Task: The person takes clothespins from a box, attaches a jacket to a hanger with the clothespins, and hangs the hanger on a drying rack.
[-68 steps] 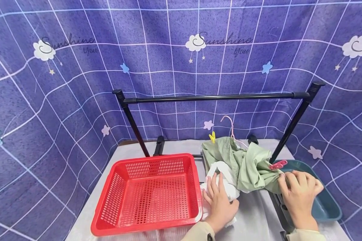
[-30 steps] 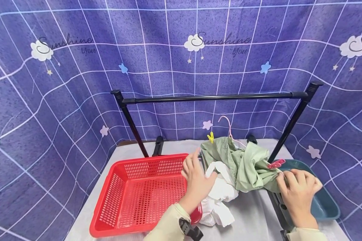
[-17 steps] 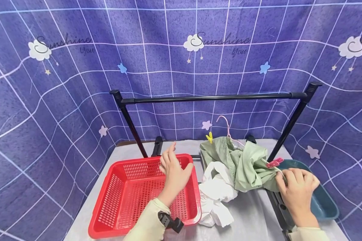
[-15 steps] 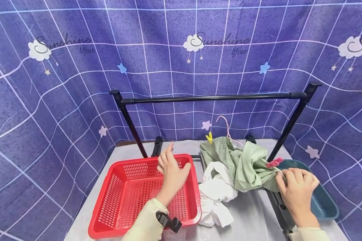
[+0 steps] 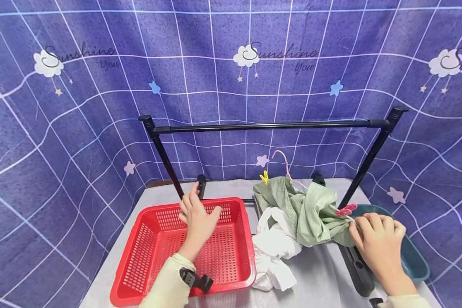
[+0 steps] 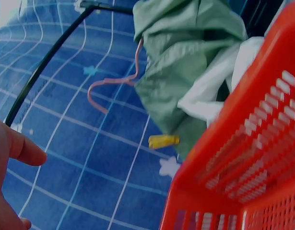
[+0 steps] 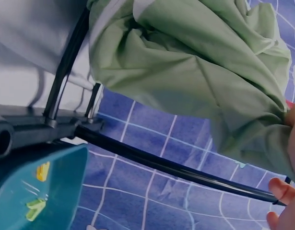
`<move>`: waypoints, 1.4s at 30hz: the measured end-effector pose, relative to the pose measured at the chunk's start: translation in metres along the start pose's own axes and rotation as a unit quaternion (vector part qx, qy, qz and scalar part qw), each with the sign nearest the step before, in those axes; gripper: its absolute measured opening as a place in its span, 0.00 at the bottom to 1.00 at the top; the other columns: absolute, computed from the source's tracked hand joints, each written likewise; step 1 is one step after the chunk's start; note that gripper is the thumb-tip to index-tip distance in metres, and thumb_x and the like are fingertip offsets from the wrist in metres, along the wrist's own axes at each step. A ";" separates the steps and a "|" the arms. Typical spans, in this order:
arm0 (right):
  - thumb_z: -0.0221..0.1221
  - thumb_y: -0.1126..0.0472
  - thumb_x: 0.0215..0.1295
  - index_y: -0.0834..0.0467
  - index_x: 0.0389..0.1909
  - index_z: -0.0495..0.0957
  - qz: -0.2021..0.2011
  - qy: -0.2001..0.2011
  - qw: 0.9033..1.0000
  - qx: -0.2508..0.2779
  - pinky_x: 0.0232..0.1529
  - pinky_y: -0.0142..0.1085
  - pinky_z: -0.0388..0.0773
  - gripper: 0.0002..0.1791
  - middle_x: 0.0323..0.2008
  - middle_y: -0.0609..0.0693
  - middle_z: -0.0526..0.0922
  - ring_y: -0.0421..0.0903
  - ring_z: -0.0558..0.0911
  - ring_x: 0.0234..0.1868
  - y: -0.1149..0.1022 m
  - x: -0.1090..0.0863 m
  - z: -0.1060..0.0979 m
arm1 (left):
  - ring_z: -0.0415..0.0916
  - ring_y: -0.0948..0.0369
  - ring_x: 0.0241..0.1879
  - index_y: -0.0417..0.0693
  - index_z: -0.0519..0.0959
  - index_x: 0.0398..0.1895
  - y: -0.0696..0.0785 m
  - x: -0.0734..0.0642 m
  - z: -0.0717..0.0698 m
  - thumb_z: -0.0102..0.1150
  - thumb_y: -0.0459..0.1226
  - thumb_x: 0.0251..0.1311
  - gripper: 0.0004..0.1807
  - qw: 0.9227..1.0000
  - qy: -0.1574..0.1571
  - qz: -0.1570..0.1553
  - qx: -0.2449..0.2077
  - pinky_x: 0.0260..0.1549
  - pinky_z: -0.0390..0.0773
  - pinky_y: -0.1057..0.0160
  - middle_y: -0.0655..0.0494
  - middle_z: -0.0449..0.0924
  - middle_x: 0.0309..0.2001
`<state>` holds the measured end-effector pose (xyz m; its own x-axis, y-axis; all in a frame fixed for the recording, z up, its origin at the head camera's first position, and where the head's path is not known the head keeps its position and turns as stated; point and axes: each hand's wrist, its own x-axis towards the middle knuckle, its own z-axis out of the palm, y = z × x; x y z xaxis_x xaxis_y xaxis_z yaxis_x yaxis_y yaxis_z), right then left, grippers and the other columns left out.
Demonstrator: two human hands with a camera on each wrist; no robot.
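Observation:
My right hand (image 5: 381, 244) pinches the right end of a green garment (image 5: 317, 214), just below a pink clothespin (image 5: 346, 209). A pink hanger (image 5: 281, 158) shows its hook above the cloth, and a yellow clothespin (image 5: 264, 177) is clipped at the garment's left end. Its hanger body is mostly hidden by the fabric. Fingers spread and holding nothing, my left hand (image 5: 198, 220) hovers over the red basket (image 5: 250, 239). Between basket and garment lies a bunched white cloth (image 5: 273, 252). The right wrist view shows the garment (image 7: 185, 72) hanging from my fingers at the right edge.
A black rack (image 5: 269, 125) spans the back, its posts standing left and right on the white-covered table (image 5: 315, 278). Behind my right hand sits a teal basin (image 5: 412, 256); clothespins, a yellow one (image 7: 42, 171) and a green one (image 7: 35, 209), lie inside.
My left hand has lifted off the white cloth and moved left over the red basket. The right hand keeps its hold on the green garment at nearly the same spot.

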<state>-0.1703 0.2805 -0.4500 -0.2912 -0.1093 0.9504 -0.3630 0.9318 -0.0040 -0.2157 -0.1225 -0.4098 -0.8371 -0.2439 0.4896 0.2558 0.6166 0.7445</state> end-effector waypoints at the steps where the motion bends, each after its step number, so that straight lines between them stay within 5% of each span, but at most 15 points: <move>1: 0.50 0.51 0.64 0.62 0.25 0.73 -0.005 -0.007 1.000 -0.004 0.34 0.64 0.56 0.17 0.28 0.60 0.75 0.68 0.71 0.32 0.001 0.001 -0.001 | 0.51 0.43 0.61 0.47 0.56 0.73 -0.003 0.002 -0.003 0.64 0.35 0.42 0.49 1.000 0.002 -0.004 0.004 0.47 0.49 0.40 0.40 0.61 0.59; 7: 0.47 0.47 0.70 0.61 0.27 0.72 -0.027 -0.041 0.999 -0.013 0.33 0.62 0.59 0.21 0.28 0.58 0.74 0.66 0.71 0.31 0.002 0.004 -0.008 | 0.50 0.42 0.61 0.46 0.55 0.73 -0.022 0.015 -0.020 0.63 0.36 0.44 0.49 0.999 0.011 -0.024 0.027 0.50 0.47 0.38 0.39 0.60 0.59; 12: 0.39 0.41 0.75 0.58 0.28 0.71 -0.018 -0.115 0.993 -0.019 0.31 0.58 0.61 0.27 0.28 0.55 0.73 0.63 0.71 0.32 0.002 0.006 -0.014 | 0.49 0.40 0.62 0.44 0.55 0.73 -0.038 0.026 -0.031 0.64 0.36 0.45 0.49 0.998 0.023 -0.038 0.044 0.53 0.44 0.35 0.36 0.59 0.60; 19: 0.42 0.45 0.67 0.56 0.28 0.72 -0.039 -0.162 0.986 -0.019 0.29 0.54 0.61 0.21 0.26 0.52 0.71 0.61 0.70 0.30 0.000 0.012 -0.021 | 0.47 0.39 0.62 0.43 0.51 0.74 -0.061 0.039 -0.045 0.65 0.36 0.51 0.48 0.996 0.016 -0.070 0.061 0.52 0.44 0.37 0.36 0.57 0.60; 27: 0.35 0.41 0.77 0.55 0.25 0.70 -0.077 -0.153 0.985 -0.008 0.29 0.54 0.63 0.28 0.25 0.51 0.71 0.58 0.72 0.30 -0.004 0.019 -0.021 | 0.47 0.38 0.62 0.42 0.47 0.76 -0.088 0.050 -0.059 0.65 0.38 0.50 0.51 0.991 0.018 -0.093 0.091 0.53 0.43 0.36 0.33 0.56 0.60; 42: 0.46 0.54 0.67 0.57 0.21 0.68 -0.092 -0.085 0.990 0.062 0.27 0.51 0.62 0.16 0.22 0.51 0.69 0.57 0.71 0.25 -0.015 0.023 -0.006 | 0.45 0.34 0.63 0.40 0.46 0.76 -0.116 0.085 -0.074 0.66 0.42 0.52 0.53 0.985 0.004 -0.116 0.127 0.51 0.46 0.34 0.28 0.51 0.64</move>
<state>-0.1659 0.2662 -0.4259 -0.3517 -0.3401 0.8721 -0.5263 0.8423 0.1163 -0.2801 -0.2701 -0.4207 -0.8551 -0.4055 0.3231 -0.0727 0.7109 0.6995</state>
